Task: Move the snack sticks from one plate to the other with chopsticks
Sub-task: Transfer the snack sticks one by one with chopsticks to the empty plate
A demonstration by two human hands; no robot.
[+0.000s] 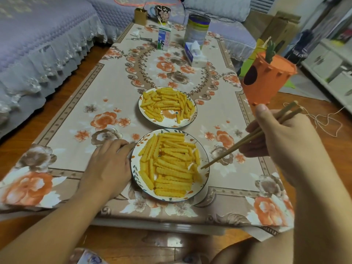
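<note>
Two patterned plates of yellow ridged snack sticks stand on the flowered tablecloth. The near plate point(206, 169) holds a neat pile of snack sticks point(171, 168). The far plate point(172, 123) holds a looser heap of sticks point(167, 101). My right hand point(282, 141) grips a pair of brown chopsticks point(247, 137) whose tips hover over the near plate's right rim, close to a stick at the pile's edge; nothing shows between the tips. My left hand point(108, 164) lies flat on the cloth, fingers touching the near plate's left rim.
Behind the plates stand a milk carton point(163, 38), a tall tin point(197, 28), a tissue pack point(196, 55), a mug point(162, 11) and a small brown box point(140, 16). An orange carrot-shaped holder point(266, 80) sits right of the table. A covered sofa runs along the left.
</note>
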